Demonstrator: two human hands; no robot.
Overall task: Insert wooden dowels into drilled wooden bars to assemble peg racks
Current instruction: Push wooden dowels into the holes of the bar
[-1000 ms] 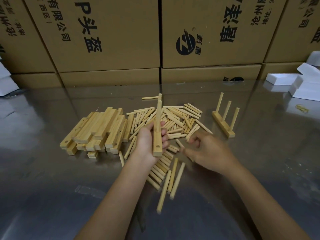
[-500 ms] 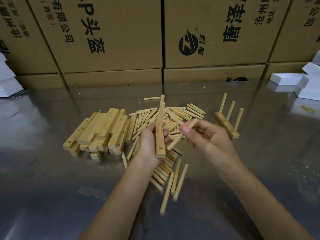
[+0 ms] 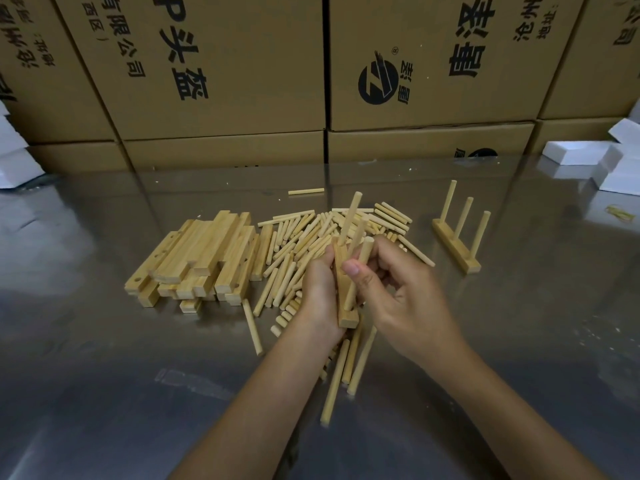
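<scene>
Over the shiny table (image 3: pixel 104 358), the left hand (image 3: pixel 320 292) grips a bar (image 3: pixel 343 289) steady so the right hand (image 3: pixel 401 292), pinching a dowel (image 3: pixel 358 271), can push it in.

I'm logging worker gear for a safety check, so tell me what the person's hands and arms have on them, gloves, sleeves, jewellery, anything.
Nothing visible is worn. The left hand and right hand are bare, with no gloves, rings or bandages showing. Both forearms are bare down to the bottom edge of the picture, with no sleeve, watch or wristband in view. The fingernails that show look short and unpainted.
</scene>
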